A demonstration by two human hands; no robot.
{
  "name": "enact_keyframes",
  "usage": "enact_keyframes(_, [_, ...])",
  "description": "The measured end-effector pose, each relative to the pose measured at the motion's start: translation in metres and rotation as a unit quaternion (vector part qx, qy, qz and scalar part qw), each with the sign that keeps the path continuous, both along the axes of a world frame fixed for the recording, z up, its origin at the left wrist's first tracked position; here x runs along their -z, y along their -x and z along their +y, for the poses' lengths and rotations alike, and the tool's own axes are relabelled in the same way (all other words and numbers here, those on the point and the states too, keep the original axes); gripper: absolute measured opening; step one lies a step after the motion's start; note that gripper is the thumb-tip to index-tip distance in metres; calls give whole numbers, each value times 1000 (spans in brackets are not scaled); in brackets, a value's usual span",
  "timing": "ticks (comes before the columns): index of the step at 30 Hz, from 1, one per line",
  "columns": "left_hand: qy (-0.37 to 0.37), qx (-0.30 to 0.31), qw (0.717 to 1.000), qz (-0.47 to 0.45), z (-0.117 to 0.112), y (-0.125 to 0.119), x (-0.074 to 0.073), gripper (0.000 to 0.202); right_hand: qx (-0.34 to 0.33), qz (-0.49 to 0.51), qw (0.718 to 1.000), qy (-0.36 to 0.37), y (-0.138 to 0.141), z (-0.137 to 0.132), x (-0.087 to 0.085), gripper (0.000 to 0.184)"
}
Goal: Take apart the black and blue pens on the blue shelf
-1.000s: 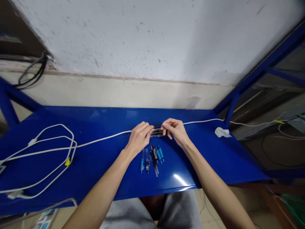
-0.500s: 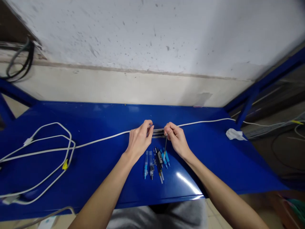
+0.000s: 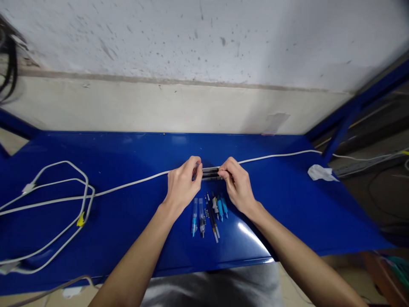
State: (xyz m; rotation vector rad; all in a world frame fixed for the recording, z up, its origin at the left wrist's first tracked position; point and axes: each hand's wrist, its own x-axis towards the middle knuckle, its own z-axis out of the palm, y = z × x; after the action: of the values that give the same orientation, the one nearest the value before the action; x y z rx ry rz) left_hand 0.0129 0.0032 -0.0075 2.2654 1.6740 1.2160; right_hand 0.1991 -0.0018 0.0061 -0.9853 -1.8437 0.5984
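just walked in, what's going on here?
A person is handling pen parts at a blue table. The left hand holds a dark piece, mostly hidden by the fingers. The right hand is at the right end of some slim dark pieces; whether it grips one is unclear. Nearer the person lie two clear barrels, thin refills and blue parts.

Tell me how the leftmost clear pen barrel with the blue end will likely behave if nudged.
The pen barrel looks slim and rounded, so it may roll sideways. The glossy blue tabletop suggests it could slide easily too. Its straight, see-through tube looks like plastic, so it will probably feel light and stiff.
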Motion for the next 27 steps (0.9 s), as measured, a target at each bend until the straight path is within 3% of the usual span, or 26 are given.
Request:
enact_keyframes(4, [12,2,1000,-5,0,0,0,7,-23,-16,999,-20,-2,-1,-3,29])
enact_keyframes(14, [33,-11,999,9,1,1,1,6,-114,-90,987,69,1,4,-2,35])
enact_keyframes(19, [-1,-8,1000,-5,3,3,3,5,-146,-139,978,50,-3,7,2,35])
enact_keyframes(23, [-16,1,1000,-23,4,6,-6,7,-60,-122,990,33,-12,13,6,36])
enact_keyframes(27, [48,-10,997,-56,-14,9,-25,12,48,-152,986,41,-20,20,9,26])
